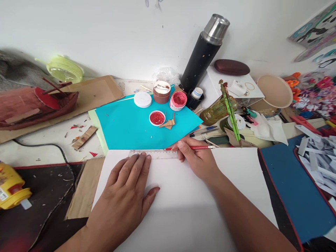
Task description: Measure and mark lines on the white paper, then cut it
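A large white sheet of paper (231,182) lies in front of me. A clear plastic ruler (157,154) rests along its far edge. My left hand (126,185) lies flat on the paper, fingers spread, fingertips pressing on the ruler. My right hand (196,157) is closed around a red pencil (202,147), whose tip touches the paper at the ruler's right end. Behind the white sheet lies a turquoise sheet (131,126).
On the turquoise sheet stand a white lid (142,99), a brown jar (161,91), a pink paint pot (178,100) and a red-filled lid (157,118). A black flask (203,52) stands behind. A yellow glue bottle (12,185) lies left, paper strips (317,154) right.
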Motion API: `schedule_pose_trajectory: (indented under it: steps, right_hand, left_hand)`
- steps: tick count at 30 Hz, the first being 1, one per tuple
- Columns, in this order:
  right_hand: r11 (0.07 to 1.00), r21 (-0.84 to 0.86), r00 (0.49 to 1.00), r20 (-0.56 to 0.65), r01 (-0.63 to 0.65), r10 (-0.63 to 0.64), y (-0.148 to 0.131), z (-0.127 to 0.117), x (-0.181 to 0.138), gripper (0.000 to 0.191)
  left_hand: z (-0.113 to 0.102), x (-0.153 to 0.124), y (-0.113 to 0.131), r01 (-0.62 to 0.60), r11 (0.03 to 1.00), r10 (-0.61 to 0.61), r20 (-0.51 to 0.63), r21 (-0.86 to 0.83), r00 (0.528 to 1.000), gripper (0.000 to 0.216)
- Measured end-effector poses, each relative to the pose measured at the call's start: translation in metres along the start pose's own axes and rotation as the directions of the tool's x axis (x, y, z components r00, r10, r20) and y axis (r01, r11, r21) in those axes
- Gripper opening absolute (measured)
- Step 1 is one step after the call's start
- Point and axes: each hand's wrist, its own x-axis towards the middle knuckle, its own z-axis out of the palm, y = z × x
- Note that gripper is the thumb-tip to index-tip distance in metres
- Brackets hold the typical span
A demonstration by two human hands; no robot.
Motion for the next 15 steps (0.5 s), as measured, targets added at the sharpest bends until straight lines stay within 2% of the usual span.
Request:
schedule_pose_trajectory:
  steps: [15]
  right_hand:
    - [0.998, 0.064, 1.000, 0.008, -0.001, 0.000, 0.0010, -0.0002, -0.0001, 0.051]
  left_hand:
    - [-0.0001, 0.0004, -0.0009, -0.009, 1.000, 0.009, 0.002, 0.005, 1.000, 0.068]
